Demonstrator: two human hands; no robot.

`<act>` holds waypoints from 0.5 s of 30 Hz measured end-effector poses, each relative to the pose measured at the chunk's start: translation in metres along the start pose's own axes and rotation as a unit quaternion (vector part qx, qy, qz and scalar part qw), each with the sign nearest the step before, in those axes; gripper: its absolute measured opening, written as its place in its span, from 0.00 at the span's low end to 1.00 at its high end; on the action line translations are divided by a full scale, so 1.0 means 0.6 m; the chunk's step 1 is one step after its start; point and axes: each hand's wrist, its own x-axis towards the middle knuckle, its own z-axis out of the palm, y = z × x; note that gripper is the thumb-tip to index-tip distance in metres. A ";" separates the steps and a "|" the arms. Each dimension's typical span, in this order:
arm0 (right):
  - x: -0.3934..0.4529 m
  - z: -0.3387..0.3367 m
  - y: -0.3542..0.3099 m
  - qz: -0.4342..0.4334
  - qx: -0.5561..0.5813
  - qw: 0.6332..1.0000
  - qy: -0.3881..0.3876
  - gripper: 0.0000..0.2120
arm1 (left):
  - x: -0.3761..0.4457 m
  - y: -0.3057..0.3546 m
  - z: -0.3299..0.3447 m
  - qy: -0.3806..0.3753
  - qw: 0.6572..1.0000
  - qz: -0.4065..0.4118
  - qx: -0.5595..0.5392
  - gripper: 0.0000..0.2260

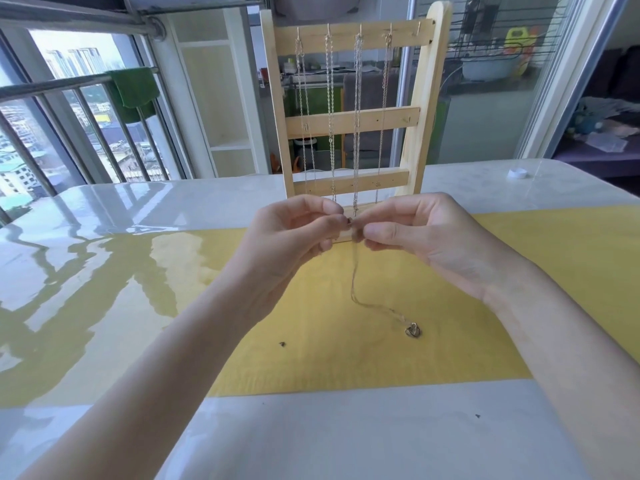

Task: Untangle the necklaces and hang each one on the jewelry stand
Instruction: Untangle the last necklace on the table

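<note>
Both hands' fingers (pixel 337 221) pinch a thin necklace (pixel 355 271); its clasp hidden between them, chain blurred

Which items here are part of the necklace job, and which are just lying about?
Job: left hand and right hand pinching the necklace; pendant; jewelry stand; hung chains.
Lying about: white cap; green towel.

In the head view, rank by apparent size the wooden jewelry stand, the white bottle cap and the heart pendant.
1. Wooden jewelry stand
2. White bottle cap, farther away
3. Heart pendant, nearly the same size
</note>
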 end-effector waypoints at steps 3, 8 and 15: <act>0.002 0.004 -0.003 -0.013 0.013 1.000 0.015 0.12 | -0.001 0.003 0.000 -0.016 0.999 -0.002 -0.027 0.06; 0.003 0.010 -0.005 -0.021 0.015 0.998 0.053 0.09 | -0.006 0.002 0.006 -0.004 0.996 0.067 0.061 0.08; 0.007 0.016 -0.002 -0.028 -0.033 0.993 0.110 0.02 | -0.004 -0.005 0.007 0.042 0.977 0.146 0.150 0.11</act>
